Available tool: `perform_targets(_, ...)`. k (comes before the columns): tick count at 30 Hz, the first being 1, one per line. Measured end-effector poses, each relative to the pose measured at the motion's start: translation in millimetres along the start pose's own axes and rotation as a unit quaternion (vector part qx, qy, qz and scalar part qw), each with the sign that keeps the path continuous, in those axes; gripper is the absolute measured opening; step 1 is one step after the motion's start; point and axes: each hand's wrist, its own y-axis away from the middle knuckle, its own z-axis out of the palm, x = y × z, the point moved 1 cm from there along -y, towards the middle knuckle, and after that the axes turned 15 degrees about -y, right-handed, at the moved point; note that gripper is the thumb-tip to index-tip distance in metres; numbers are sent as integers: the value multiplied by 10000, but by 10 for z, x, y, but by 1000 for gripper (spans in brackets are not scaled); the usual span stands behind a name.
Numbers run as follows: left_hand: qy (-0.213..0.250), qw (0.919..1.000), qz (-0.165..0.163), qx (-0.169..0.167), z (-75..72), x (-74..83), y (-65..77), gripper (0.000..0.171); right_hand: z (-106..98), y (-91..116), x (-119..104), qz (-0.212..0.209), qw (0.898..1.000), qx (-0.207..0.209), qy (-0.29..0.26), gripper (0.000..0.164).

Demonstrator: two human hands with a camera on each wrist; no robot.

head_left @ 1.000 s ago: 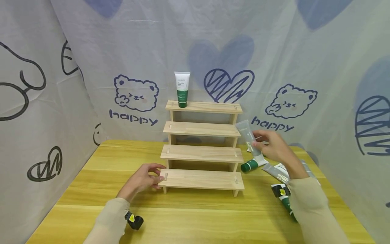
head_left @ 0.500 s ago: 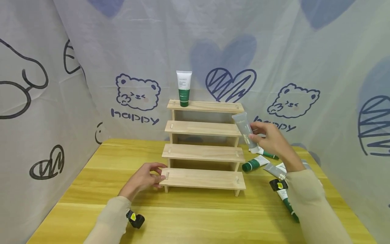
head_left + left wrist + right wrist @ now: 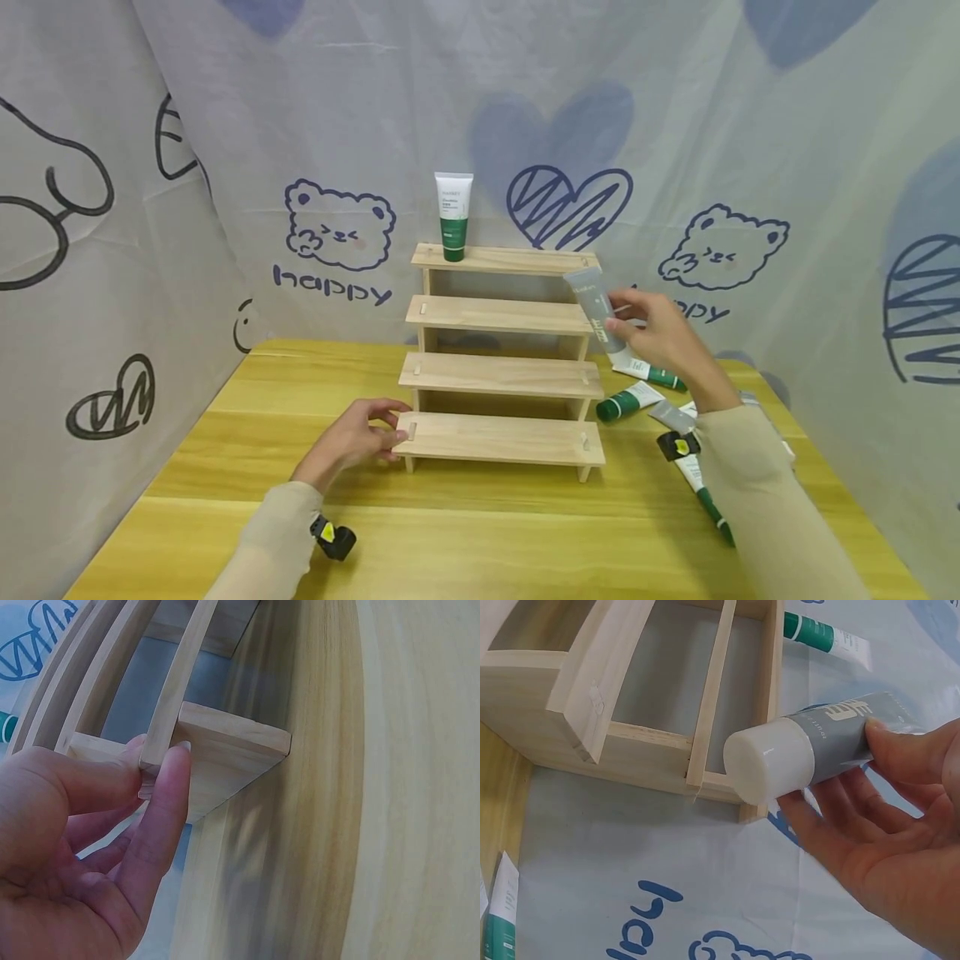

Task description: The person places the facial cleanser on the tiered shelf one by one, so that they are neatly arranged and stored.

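A tiered wooden rack (image 3: 501, 375) stands mid-table. My left hand (image 3: 358, 437) pinches the left end of its lowest shelf (image 3: 176, 690), thumb on one face and fingers on the other. My right hand (image 3: 660, 333) holds a grey squeeze tube (image 3: 595, 308) between thumb and fingers, off the table beside the rack's right end. In the right wrist view the tube's white cap (image 3: 769, 761) points away from the palm and toward the rack. A white and green tube (image 3: 453, 217) stands cap down on the top shelf, near its left end.
Right of the rack, a white and green tube (image 3: 628, 402) lies on the table (image 3: 480, 533). Another green-capped tube (image 3: 660, 377) lies behind it, and a grey tube (image 3: 672, 415) beside it. One more tube (image 3: 705, 500) lies near the right forearm. A printed cloth (image 3: 360, 100) hangs behind.
My right hand has lifted the grey tube a little and brought it left, closer to the rack. The left hand keeps its grip on the lowest shelf.
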Motion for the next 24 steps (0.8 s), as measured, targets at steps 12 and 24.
perform_targets(12,10,10000,40,10,-12,7,1,40,14,-126,-41,-87,9999,-1,-50,44)
perform_targets(24,-15,10000,-15,13,0,0,1,41,27,-255,-84,-369,9989,296,-77,39)
